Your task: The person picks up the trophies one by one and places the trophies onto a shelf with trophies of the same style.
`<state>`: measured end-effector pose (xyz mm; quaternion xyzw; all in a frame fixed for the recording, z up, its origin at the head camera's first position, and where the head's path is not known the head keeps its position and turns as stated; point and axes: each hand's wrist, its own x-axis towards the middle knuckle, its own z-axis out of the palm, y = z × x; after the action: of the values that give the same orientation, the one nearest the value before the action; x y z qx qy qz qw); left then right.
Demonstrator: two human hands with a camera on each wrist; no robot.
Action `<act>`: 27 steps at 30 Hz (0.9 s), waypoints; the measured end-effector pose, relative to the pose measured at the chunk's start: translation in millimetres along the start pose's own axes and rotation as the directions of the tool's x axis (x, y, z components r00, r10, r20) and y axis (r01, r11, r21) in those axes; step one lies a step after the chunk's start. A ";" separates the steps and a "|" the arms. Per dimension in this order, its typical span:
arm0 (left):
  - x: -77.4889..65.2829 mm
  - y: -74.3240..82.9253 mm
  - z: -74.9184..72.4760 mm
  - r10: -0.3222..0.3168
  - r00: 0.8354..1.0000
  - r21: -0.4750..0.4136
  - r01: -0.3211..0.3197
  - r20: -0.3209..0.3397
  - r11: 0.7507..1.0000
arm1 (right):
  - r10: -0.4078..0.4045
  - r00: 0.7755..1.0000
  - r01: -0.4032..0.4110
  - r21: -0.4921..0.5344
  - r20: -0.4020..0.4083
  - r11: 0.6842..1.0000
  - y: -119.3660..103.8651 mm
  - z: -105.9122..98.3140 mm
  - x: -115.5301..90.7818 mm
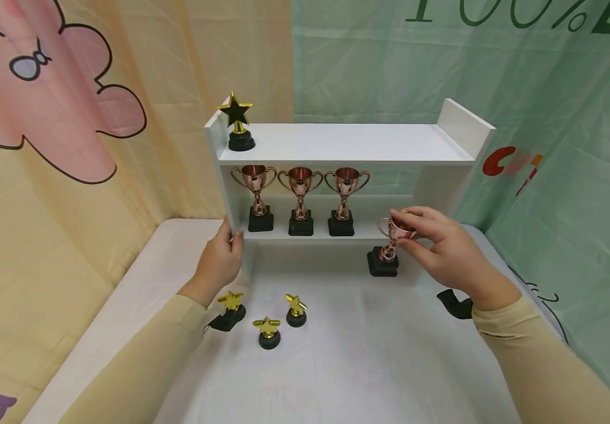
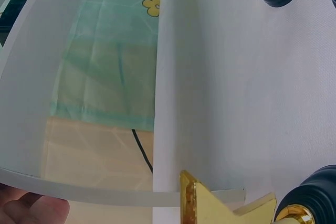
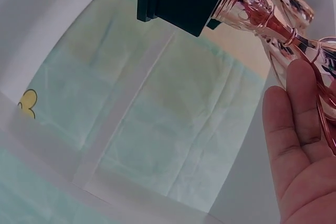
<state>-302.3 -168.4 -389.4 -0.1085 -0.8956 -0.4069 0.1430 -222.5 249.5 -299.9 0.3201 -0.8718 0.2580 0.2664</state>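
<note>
Four copper cups with black square bases are shown at a white shelf unit (image 1: 466,121). Three standing cups (image 1: 300,181) are lined up side by side on the middle shelf (image 1: 369,232), upright, from its left end toward its centre. The fourth, the held cup (image 1: 388,253), is seen to their right at the shelf's front edge, slightly tilted, with its base lowermost. Its bowl is held from above and from the right by the right hand (image 1: 437,250), whose grip is narrowed round the bowl between thumb and fingers; in the right wrist view, two fingers are seen laid along the copper surface. The left hand (image 1: 217,259) is placed at the unit's left side panel, near the middle shelf; whether its grip is closed round the panel cannot be told, since part of the fingers is hidden. One star trophy (image 1: 238,115) is set upright at the left end of the top shelf (image 1: 336,141). Three smaller-looking gold stars (image 1: 296,309) on round black bases are grouped on the white worktop (image 1: 363,365), in front of the unit and near the left forearm. The scene is enclosed by a beige curtain (image 1: 177,147) and a green curtain (image 1: 363,65).
</note>
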 end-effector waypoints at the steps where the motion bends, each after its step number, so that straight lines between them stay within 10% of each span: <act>1: -0.1 0.1 -0.1 0.000 1.000 0.000 0.000 0.000 1.000 | 0.004 1.000 -0.004 -0.001 0.000 1.000 0.1 -1.0 1.1; 27: -0.4 0.8 -0.5 0.002 1.000 -0.001 -0.002 0.001 1.000 | 0.077 0.997 -0.076 -0.046 0.011 0.996 15.6 -13.2 33.5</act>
<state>-301.6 -168.3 -388.7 -0.1100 -0.8954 -0.4073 0.1428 -251.3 253.8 -273.6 0.2818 -0.8909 0.2458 0.2580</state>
